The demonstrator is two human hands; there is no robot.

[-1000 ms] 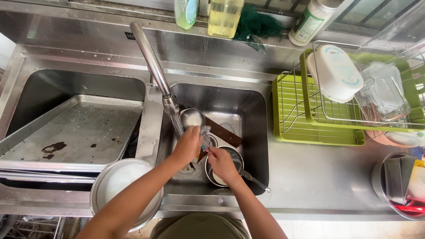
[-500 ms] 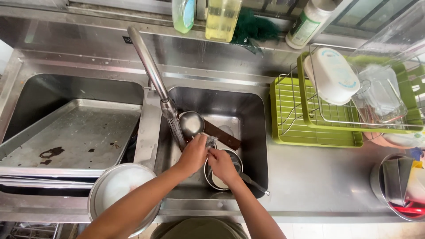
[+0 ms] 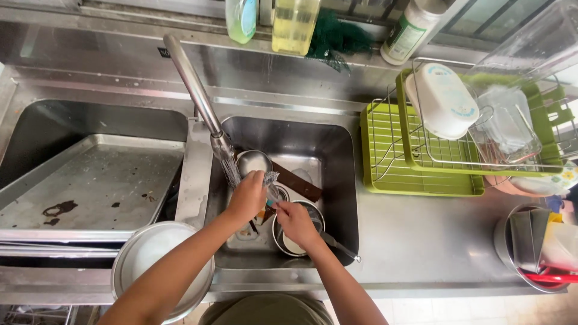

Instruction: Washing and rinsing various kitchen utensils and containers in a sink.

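Our left hand [image 3: 248,195] stays clamped on the scrubber [image 3: 270,178] under the tap [image 3: 198,99]; our right hand [image 3: 295,222], closed on a utensil, has barely shifted over the sink [image 3: 337,180].

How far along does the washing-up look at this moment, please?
Done: a white container and clear tub sit in the rack. In hand: left hand holds a scourer, right hand a utensil. Left: bowls in the sink, a stained tray.

Grey scouring pad [image 3: 270,178] and utensil [image 3: 276,198] held over the sink.
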